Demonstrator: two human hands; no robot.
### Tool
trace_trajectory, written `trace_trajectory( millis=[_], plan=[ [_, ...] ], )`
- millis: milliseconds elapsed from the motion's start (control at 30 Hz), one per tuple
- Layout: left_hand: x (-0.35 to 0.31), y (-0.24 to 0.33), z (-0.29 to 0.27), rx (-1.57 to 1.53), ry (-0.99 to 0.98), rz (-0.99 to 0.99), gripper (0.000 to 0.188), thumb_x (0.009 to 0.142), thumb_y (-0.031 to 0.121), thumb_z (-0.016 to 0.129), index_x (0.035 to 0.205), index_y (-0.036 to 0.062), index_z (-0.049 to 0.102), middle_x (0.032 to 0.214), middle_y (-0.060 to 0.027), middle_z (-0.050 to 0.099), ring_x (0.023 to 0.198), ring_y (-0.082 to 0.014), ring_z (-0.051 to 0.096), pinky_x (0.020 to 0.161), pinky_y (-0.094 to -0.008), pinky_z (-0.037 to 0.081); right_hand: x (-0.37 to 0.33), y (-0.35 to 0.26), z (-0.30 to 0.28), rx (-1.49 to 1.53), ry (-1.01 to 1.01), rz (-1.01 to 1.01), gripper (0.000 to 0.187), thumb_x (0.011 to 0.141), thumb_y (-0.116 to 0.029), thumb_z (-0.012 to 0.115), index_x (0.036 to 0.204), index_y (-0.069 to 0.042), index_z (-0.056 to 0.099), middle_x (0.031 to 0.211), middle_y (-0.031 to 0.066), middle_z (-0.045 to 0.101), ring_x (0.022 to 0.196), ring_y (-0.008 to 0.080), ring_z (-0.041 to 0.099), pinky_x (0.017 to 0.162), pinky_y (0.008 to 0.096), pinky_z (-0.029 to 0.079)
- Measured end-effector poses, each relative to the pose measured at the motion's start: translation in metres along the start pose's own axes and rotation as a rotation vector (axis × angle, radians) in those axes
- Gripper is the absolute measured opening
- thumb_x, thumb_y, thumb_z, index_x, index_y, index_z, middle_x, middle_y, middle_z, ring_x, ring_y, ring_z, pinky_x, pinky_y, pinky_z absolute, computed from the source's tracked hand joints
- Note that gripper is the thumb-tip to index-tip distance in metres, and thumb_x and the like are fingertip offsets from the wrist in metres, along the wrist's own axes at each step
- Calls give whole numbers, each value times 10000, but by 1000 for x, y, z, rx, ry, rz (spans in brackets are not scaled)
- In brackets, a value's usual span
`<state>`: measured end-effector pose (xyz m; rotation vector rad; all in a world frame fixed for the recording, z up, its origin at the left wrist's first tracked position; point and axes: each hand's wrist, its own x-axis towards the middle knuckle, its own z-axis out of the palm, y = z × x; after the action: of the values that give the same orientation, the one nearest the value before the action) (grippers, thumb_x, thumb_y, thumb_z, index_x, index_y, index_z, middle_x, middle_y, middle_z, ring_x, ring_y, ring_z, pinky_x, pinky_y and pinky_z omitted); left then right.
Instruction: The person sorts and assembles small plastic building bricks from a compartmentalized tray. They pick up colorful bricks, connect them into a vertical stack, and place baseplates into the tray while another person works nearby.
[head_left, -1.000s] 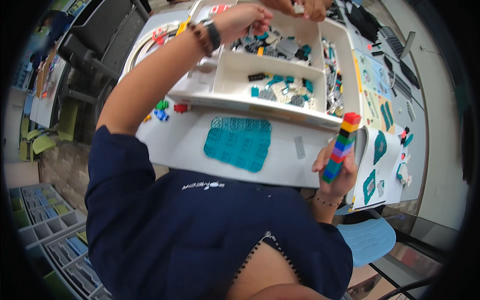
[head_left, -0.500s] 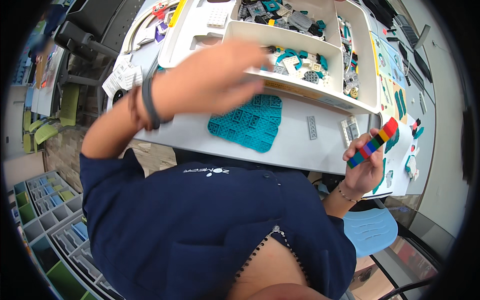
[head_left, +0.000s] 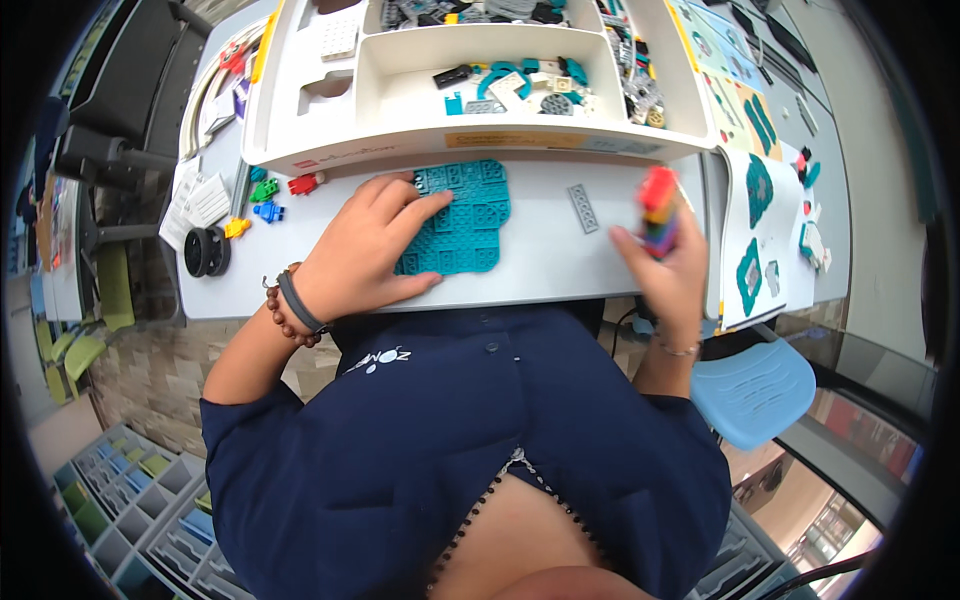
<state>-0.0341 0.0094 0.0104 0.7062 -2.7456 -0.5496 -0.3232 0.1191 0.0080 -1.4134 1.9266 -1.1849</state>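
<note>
My left hand (head_left: 372,238) rests over the left side of a teal studded building plate (head_left: 475,228), fingers spread and thumb near its front edge. Part of the plate is hidden beneath the hand. On the right, my right hand (head_left: 675,282) is closed around a stick of stacked coloured bricks (head_left: 659,215), red at the upper end and purple lower down. Motion blurs the stick, which is held upright above the table. Between the plate and that hand lies a flat grey studded piece (head_left: 583,209).
A white sorting tray (head_left: 430,143) with loose bricks spans the far side. Left of me are small red (head_left: 306,183), green and blue figures, black wheels (head_left: 207,251) and white pieces (head_left: 208,202). An instruction booklet (head_left: 765,235) lies right; a blue chair (head_left: 755,392) stands below.
My left hand has come down from in front of the tray onto the teal plate. My right hand has moved inward, turning the brick stick more upright. The whole view has shifted.
</note>
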Motion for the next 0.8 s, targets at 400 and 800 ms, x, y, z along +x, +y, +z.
trace_trajectory(
  millis=[400, 800],
  plan=[
    [-40, -4, -8, 117, 345, 52, 299, 569, -14, 657, 851, 73, 613, 778, -63, 551, 665, -228, 559, 548, -318, 451, 16, -29, 0, 52, -204, -27, 356, 698, -148, 749, 972, -20, 560, 787, 40, 627, 729, 98, 599, 674, 267, 495],
    [-4, 5, 8, 528, 322, 119, 401, 672, 16, 604, 1064, 95, 636, 1028, -85, 622, 951, -267, 601, 779, -356, 510, 224, -58, 37, -561, -87, -542, 228, 704, -199, 640, 811, -7, 581, 793, 251, 602, 788, 420, 581, 701, 413, 476]
  ],
)
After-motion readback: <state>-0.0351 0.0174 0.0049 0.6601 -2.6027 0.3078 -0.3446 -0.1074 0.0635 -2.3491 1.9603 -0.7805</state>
